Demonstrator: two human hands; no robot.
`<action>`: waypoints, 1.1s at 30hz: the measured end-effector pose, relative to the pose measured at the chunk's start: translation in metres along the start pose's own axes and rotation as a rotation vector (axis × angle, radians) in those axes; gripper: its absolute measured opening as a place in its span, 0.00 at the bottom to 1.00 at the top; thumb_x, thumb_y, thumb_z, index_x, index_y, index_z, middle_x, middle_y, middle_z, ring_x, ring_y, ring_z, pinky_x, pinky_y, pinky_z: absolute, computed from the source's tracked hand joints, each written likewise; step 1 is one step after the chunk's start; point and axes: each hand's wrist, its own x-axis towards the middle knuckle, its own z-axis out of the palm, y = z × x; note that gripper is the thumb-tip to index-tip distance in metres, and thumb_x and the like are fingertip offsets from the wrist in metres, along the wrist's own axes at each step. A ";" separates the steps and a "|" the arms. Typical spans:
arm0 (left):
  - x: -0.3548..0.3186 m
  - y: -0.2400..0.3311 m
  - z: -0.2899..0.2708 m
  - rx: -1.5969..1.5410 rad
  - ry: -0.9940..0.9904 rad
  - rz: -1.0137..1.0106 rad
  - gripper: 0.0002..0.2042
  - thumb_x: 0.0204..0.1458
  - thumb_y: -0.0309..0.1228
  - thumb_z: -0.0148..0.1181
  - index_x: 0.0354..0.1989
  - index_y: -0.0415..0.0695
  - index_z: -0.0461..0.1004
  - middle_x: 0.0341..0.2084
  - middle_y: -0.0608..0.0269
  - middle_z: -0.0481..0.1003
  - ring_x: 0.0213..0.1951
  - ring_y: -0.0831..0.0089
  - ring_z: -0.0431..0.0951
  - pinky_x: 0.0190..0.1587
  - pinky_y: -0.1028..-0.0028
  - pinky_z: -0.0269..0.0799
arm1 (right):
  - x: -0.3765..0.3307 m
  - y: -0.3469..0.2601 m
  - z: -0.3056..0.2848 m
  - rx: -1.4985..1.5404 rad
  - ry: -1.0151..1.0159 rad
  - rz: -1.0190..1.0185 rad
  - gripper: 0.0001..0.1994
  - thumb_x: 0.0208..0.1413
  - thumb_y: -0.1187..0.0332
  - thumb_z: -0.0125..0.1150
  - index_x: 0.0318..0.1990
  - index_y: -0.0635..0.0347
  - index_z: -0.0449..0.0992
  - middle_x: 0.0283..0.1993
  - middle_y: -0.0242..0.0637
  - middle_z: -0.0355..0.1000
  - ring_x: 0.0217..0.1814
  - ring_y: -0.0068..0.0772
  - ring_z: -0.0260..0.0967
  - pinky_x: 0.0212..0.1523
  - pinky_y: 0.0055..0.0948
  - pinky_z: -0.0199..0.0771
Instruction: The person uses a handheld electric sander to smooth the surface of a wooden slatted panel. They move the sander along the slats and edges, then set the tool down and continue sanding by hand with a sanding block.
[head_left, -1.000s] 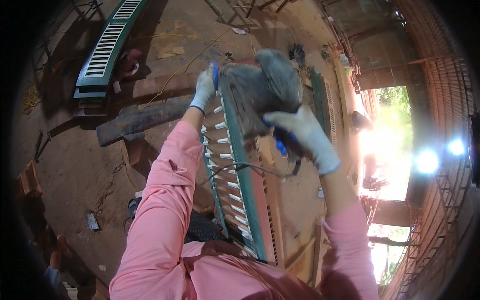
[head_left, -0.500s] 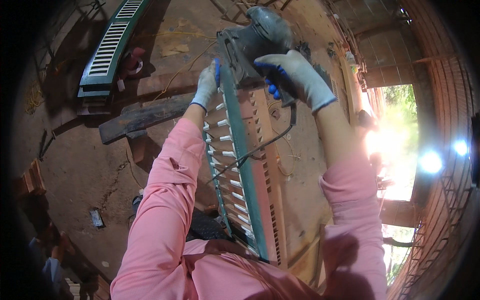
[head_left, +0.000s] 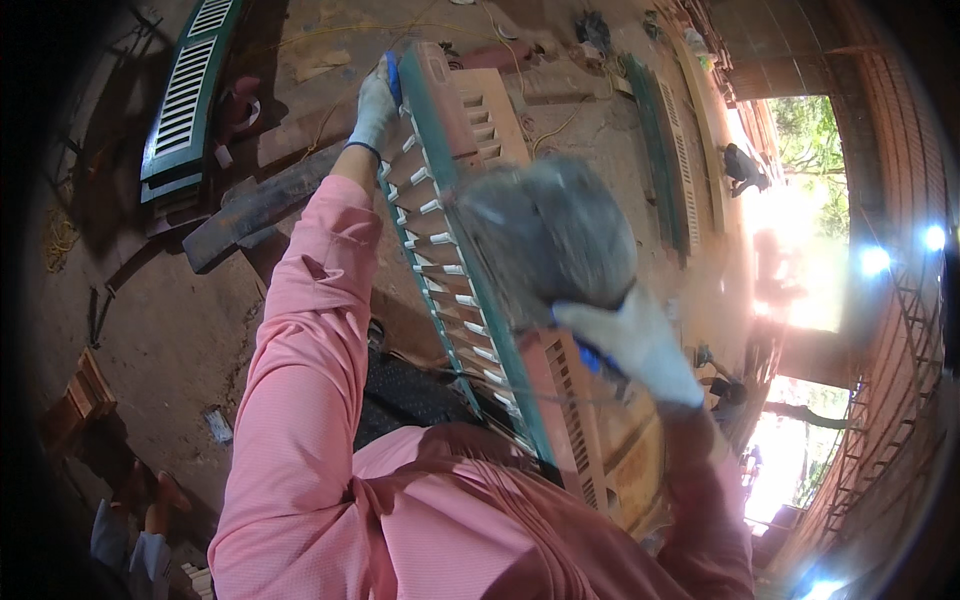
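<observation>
Motion blur hides the grey power tool (head_left: 545, 240) gripped by the gloved right hand (head_left: 635, 345); the left hand (head_left: 374, 103) clasps the green slatted wooden shutter (head_left: 450, 260) above a dusty dirt floor (head_left: 180, 320).

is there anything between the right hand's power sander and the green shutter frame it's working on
Nothing visible. The right hand holds the grey sander right over the green shutter frame, with no object seen between them. The left hand grips the frame's far end, away from the tool.

Left hand (head_left: 375, 100) grips the green louvred shutter (head_left: 455, 250); right hand (head_left: 635, 345) holds a blurred grey sander (head_left: 545, 240).
</observation>
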 end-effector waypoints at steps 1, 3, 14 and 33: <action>0.002 0.000 -0.003 0.027 0.012 0.005 0.34 0.71 0.58 0.42 0.54 0.34 0.79 0.49 0.45 0.82 0.49 0.54 0.80 0.55 0.61 0.71 | -0.016 0.007 0.002 0.035 -0.022 0.055 0.31 0.48 0.52 0.76 0.48 0.76 0.80 0.47 0.62 0.81 0.54 0.54 0.81 0.56 0.43 0.78; 0.001 0.004 -0.001 -0.016 0.007 -0.036 0.33 0.72 0.57 0.43 0.55 0.34 0.79 0.49 0.46 0.82 0.49 0.56 0.79 0.56 0.62 0.70 | -0.046 0.024 0.008 0.099 -0.051 0.221 0.27 0.48 0.56 0.76 0.47 0.73 0.81 0.47 0.59 0.81 0.51 0.50 0.82 0.52 0.42 0.80; -0.071 0.072 -0.004 0.449 0.047 0.732 0.25 0.71 0.48 0.46 0.61 0.41 0.77 0.60 0.46 0.76 0.66 0.52 0.71 0.72 0.58 0.59 | -0.059 0.046 0.014 0.127 0.039 0.159 0.28 0.50 0.54 0.75 0.38 0.80 0.80 0.35 0.58 0.80 0.40 0.45 0.83 0.41 0.38 0.80; -0.109 0.128 0.009 1.237 -0.658 1.224 0.17 0.66 0.43 0.48 0.45 0.51 0.83 0.45 0.59 0.83 0.52 0.54 0.78 0.60 0.55 0.67 | -0.184 0.158 0.050 0.429 0.102 0.415 0.27 0.49 0.60 0.73 0.51 0.74 0.79 0.43 0.52 0.83 0.47 0.42 0.83 0.48 0.39 0.80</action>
